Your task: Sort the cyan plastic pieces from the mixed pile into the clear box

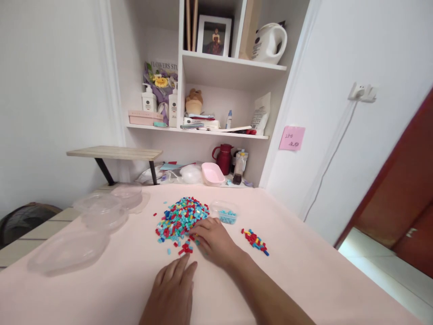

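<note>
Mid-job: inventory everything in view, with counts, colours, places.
Table: one, pale pink, foreground
Block pile: one, multicoloured, table centre
Block cluster: one, multicoloured, table right
Tub: one, clear, light-blue blocks inside, beside pile
Containers: several, clear, table left
Wooden stand: one, pale, back left
Basin: one, pink, behind table
Flask: one, dark red, behind table
Shelving: one, white, back
Pump bottles: two, white, left shelf
Photo frame: one, white, upper shelf
Handled jug: one, white, upper shelf
Smaller items: many, mixed colours, shelves
Sticky note: one, pink, right wall
Left grip: one, bare, by red blocks
Right grip: one, bare, at pile's edge
</note>
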`<control>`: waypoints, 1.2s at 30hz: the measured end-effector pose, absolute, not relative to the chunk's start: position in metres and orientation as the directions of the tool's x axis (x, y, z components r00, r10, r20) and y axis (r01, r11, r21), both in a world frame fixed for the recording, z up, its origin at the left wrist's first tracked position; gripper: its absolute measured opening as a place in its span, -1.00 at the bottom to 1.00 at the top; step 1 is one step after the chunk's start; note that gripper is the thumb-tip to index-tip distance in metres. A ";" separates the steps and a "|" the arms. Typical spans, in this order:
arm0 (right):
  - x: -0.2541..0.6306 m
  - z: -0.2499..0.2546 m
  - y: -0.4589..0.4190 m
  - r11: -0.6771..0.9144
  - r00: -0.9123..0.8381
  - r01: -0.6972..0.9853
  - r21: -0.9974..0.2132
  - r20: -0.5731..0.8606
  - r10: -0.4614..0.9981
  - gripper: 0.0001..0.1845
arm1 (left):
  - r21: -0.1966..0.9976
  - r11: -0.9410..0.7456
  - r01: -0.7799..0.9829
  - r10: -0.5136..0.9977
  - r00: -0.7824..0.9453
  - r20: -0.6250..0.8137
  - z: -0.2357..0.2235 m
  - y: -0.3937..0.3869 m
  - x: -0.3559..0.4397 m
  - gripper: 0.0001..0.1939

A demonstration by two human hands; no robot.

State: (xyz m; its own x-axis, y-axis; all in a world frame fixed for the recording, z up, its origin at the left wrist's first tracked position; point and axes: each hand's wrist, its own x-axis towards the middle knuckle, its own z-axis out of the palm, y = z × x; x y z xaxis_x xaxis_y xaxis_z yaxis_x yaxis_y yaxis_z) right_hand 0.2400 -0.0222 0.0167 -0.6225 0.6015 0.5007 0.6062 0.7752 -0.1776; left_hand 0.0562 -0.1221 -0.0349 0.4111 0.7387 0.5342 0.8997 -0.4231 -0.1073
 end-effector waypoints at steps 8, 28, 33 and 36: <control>0.195 0.033 -0.017 0.917 -0.887 0.394 0.059 0.285 0.362 -0.67 | 0.039 -0.368 0.929 0.878 0.333 0.344 -0.019 -0.127 0.064 -0.48; 0.256 0.033 -0.010 0.663 -0.480 0.454 -0.596 0.464 0.745 -0.72 | -0.069 -0.432 0.899 0.725 0.392 0.567 -0.042 -0.117 0.054 -0.57; 0.258 0.027 -0.005 0.633 -0.454 0.551 -0.544 0.441 0.774 -0.79 | -0.072 -0.434 0.898 0.747 0.404 0.528 -0.042 -0.115 0.052 -0.55; 0.260 0.025 -0.003 0.592 -0.409 0.604 -0.533 0.430 0.805 -0.79 | -0.081 -0.425 0.901 0.764 0.405 0.502 -0.040 -0.116 0.052 -0.54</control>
